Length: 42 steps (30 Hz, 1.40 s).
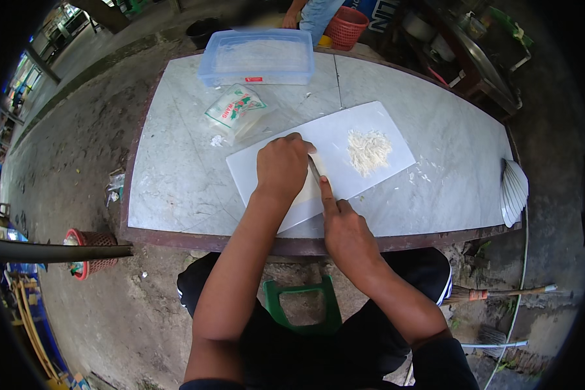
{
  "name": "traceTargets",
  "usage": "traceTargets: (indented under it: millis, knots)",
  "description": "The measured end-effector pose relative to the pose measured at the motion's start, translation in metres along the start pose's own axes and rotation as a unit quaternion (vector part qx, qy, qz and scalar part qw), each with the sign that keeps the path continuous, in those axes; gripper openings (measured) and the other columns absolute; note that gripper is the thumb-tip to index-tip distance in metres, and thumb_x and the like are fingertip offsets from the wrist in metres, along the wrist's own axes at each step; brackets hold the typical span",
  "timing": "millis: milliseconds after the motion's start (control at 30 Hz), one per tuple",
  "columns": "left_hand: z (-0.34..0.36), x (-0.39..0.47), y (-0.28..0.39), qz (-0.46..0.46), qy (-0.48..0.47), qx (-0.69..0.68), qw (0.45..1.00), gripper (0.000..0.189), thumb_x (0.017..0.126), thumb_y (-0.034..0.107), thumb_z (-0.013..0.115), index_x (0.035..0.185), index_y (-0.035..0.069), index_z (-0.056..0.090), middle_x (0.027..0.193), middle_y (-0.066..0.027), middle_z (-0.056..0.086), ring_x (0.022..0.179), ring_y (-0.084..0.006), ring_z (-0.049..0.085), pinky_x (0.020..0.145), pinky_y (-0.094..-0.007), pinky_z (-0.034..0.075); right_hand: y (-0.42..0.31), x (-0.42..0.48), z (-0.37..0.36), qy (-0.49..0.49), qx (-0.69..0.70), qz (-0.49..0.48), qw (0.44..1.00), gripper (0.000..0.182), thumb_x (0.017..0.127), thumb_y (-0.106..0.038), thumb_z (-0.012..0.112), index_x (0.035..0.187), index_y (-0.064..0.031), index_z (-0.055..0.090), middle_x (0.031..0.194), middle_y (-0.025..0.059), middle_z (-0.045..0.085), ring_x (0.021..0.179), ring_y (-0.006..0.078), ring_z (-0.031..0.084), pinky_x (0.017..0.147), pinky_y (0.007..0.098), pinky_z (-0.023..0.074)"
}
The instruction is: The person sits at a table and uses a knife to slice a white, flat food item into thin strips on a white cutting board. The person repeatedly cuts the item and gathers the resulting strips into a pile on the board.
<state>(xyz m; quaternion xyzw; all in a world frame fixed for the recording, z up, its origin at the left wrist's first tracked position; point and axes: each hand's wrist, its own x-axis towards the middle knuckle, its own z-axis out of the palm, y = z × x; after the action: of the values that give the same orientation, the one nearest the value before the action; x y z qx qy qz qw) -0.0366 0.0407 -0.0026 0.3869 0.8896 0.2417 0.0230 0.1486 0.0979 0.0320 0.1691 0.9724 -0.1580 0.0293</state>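
A white cutting board lies aslant on the table before me. My left hand presses down on a pale, flat sheet or stack of sheets, mostly covered by that hand. In my right hand is a knife, its handle hidden in my grasp. The index finger stretches along the knife, whose blade lies against the pale sheet beside my left fingers. To the right on the board sits a heap of thin white shreds.
Beyond the board are a printed plastic bag and a lidded clear plastic box. Loose scraps lie on the marble-like tabletop. A white fan-shaped object rests at the right edge. Another person's hand shows behind the table.
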Motion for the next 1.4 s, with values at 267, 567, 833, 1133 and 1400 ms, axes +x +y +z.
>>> traceTargets:
  millis: [267, 567, 833, 1133, 1400]
  knots:
    - [0.004, 0.0, -0.002, 0.001, 0.004, -0.003, 1.0, 0.025, 0.091, 0.005, 0.073, 0.106, 0.02, 0.087, 0.099, -0.0081, 0.08, 0.09, -0.03, 0.078, 0.081, -0.0441, 0.063, 0.007, -0.015, 0.001, -0.022, 0.024, -0.009, 0.999, 0.085, 0.091, 0.007, 0.057, 0.169, 0.0089, 0.022, 0.104, 0.0319, 0.067, 0.081, 0.0464, 0.075, 0.071, 0.0489, 0.064]
    - [0.004, -0.005, -0.001, 0.033, 0.036, 0.007, 0.999, 0.022, 0.092, 0.005, 0.071, 0.103, 0.016, 0.086, 0.095, -0.0094, 0.08, 0.087, -0.0304, 0.078, 0.078, -0.0441, 0.062, 0.01, -0.036, -0.001, -0.019, 0.006, -0.022, 1.0, 0.086, 0.089, 0.008, 0.059, 0.168, 0.0081, 0.025, 0.103, 0.0309, 0.067, 0.08, 0.0461, 0.075, 0.071, 0.0481, 0.0641]
    - [0.003, -0.009, -0.003, 0.051, 0.047, -0.01, 0.998, 0.023, 0.091, 0.004, 0.071, 0.105, 0.016, 0.086, 0.095, -0.0088, 0.079, 0.087, -0.0306, 0.078, 0.078, -0.0438, 0.062, 0.013, -0.06, -0.002, -0.025, 0.027, -0.032, 0.999, 0.081, 0.093, 0.004, 0.059, 0.168, 0.0083, 0.026, 0.103, 0.0319, 0.067, 0.079, 0.0485, 0.074, 0.07, 0.0507, 0.0627]
    - [0.004, -0.006, -0.006, 0.056, 0.005, 0.011, 0.998, 0.023, 0.093, 0.006, 0.073, 0.112, 0.012, 0.084, 0.109, -0.0087, 0.076, 0.102, -0.0301, 0.075, 0.087, -0.0423, 0.062, 0.027, -0.073, -0.015, 0.017, 0.119, -0.05, 0.991, 0.07, 0.099, 0.001, 0.064, 0.164, 0.0015, 0.039, 0.102, 0.0335, 0.069, 0.089, 0.051, 0.072, 0.08, 0.0538, 0.0595]
    - [-0.011, -0.03, -0.025, 0.086, 0.046, -0.029, 0.995, 0.028, 0.092, 0.01, 0.079, 0.119, 0.008, 0.079, 0.12, -0.0097, 0.073, 0.121, -0.0306, 0.066, 0.102, -0.0424, 0.057, 0.04, -0.055, -0.048, 0.065, 0.253, 0.003, 0.965, 0.064, 0.101, -0.002, 0.068, 0.162, -0.0027, 0.047, 0.112, 0.0355, 0.072, 0.103, 0.0497, 0.074, 0.091, 0.0477, 0.0576]
